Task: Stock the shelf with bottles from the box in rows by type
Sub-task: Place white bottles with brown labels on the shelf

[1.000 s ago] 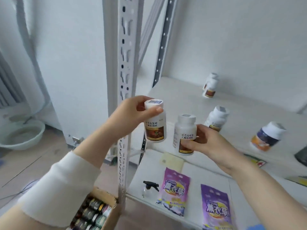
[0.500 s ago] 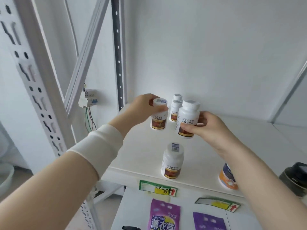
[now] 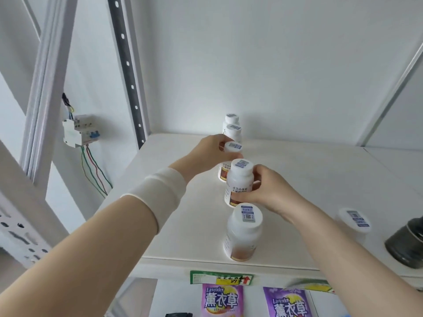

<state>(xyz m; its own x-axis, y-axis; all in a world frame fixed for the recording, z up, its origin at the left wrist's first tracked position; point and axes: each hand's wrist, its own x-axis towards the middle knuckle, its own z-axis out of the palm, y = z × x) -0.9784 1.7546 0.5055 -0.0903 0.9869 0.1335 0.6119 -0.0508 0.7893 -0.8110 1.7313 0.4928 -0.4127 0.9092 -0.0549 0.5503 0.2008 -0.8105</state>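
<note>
Clamping fingers round each, the left hand [image 3: 211, 150] is holding the farther pill bottle [image 3: 233, 147] and the right hand [image 3: 273, 191] the nearer pill bottle [image 3: 239, 179], behind the front bottle [image 3: 243, 234].

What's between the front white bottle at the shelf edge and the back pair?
Head view: two white plastic bottles, farther bottle in left hand, nearer bottle in right hand.

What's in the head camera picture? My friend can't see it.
The left hand grips the farther bottle and the right hand the nearer bottle, both in a row of matching white bottles on a shelf. Purple packets lie below.
</note>
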